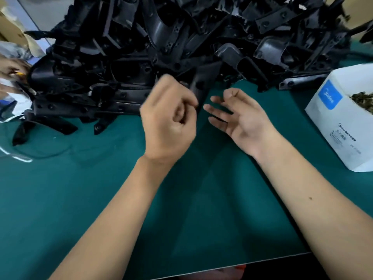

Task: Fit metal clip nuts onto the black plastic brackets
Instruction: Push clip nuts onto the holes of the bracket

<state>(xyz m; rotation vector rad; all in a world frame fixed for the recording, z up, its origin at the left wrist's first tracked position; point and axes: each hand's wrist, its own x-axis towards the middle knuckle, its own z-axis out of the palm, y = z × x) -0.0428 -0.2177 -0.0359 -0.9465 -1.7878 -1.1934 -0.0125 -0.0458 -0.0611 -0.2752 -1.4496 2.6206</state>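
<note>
bracket (203, 85) pinched by curled left hand (169, 116); right hand (240, 116) loose, fingers spread, holding nothing.

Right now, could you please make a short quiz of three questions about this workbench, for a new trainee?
1. True or false: the right hand grips a clip nut.
2. Where is the white box holding the clip nuts? A) left edge B) right edge C) under the bracket pile
3. Fill in: the left hand pinches a black ____ over the green mat.

Key: 1 false, its fingers are straight and hold nothing; 2 B; 3 bracket.
</note>
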